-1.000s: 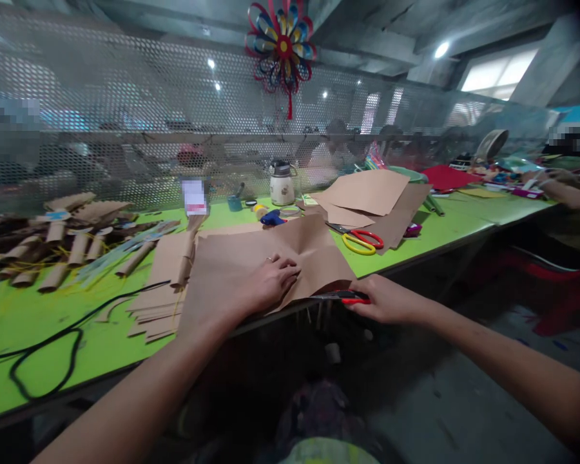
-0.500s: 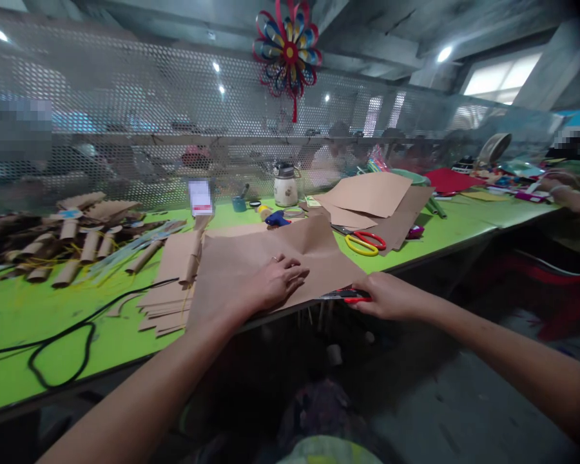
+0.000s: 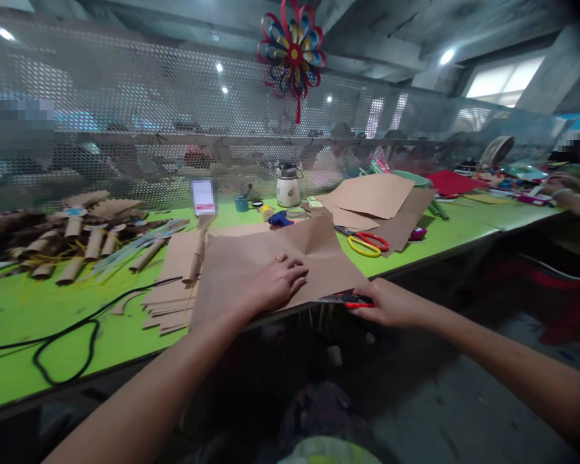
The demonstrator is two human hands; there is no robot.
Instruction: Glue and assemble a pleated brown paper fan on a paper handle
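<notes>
A large sheet of brown kraft paper (image 3: 251, 261) lies on the green table (image 3: 38, 309), its near edge overhanging the table's front. My left hand (image 3: 275, 283) rests flat on this sheet, fingers spread, a ring on one finger. My right hand (image 3: 389, 301) is closed around the red handles of a pair of scissors (image 3: 345, 299), whose blades sit at the sheet's near right edge.
A second pair of scissors (image 3: 365, 243) with red and yellow handles lies by more brown sheets (image 3: 374, 196). Stacked brown strips (image 3: 167, 309), paper tubes (image 3: 67, 248), a black cable (image 3: 67, 335), a jar (image 3: 289, 187) and a mesh screen (image 3: 125, 129) are there. Another person's hand (image 3: 558, 183) works far right.
The view has shifted slightly; both hands stay almost in place, the left still pressing the paper and the right still holding the scissors at the sheet's edge.
</notes>
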